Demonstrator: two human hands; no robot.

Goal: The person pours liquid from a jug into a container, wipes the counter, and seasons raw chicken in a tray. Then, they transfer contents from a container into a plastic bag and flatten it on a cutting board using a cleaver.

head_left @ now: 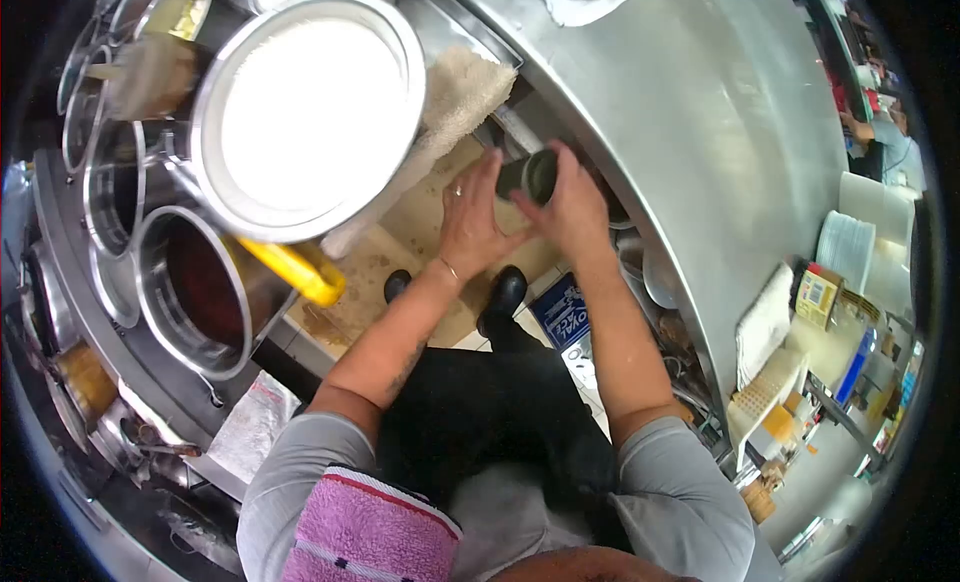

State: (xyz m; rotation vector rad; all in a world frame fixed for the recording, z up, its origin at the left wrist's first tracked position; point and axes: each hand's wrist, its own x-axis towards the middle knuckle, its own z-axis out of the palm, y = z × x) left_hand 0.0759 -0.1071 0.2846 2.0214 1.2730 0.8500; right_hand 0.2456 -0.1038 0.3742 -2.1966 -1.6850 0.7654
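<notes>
A dark green, cup-like container (528, 175) lies tipped on its side between my hands, its round mouth facing right. My right hand (577, 210) is closed around the mouth end, thumb in front and fingers behind. At the other end is my left hand (470, 219), its fingers curved against the container's base; a ring and a thin bracelet show on it. Whether anything is inside the container I cannot make out. Both hands are low, beside the edge of the steel counter (690, 112).
On the left stands a large round pan (310, 117) with bright white contents, near a yellow handle (295, 270). A deep pot (195, 292) holds dark red liquid. A beige towel (465, 87) hangs by the pan. Stacked plates (845, 250) sit far right; a person (893, 147) stands beyond.
</notes>
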